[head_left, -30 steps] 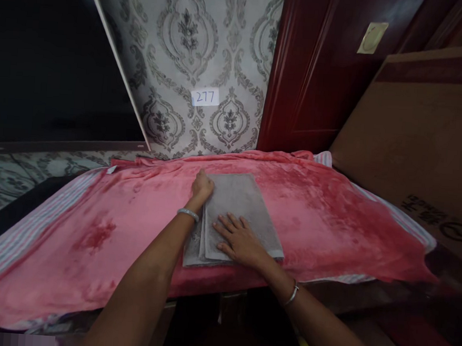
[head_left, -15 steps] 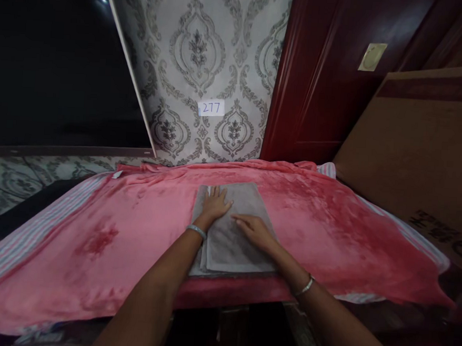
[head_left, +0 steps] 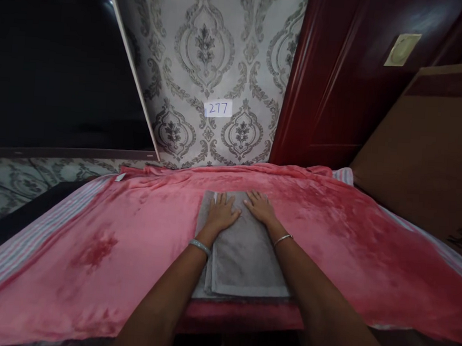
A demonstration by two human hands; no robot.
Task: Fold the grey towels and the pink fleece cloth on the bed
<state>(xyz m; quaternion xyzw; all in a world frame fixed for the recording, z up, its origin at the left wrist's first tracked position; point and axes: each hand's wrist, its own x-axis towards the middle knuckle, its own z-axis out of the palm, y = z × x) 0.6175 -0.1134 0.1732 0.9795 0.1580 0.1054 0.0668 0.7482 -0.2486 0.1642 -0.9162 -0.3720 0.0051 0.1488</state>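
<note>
Blanket (head_left: 146, 251), pink, one — spread below patterned wallpaper (head_left: 203, 50), beside one cardboard box (head_left: 433, 155). Left hand (head_left: 222, 214) and right hand (head_left: 260, 208), two — spread open, laid flat on the far half of one folded gray cloth (head_left: 248, 264), mid-blanket. Bracelets (head_left: 200, 246), two. Card (head_left: 218, 108) marked 277, one.

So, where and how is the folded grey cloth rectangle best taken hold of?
Probably pinch the folded grey cloth rectangle by its near edge, from the person's side: it lies flat, that edge is mostly uncovered, and the left hand and right hand rest on its far part.
</note>
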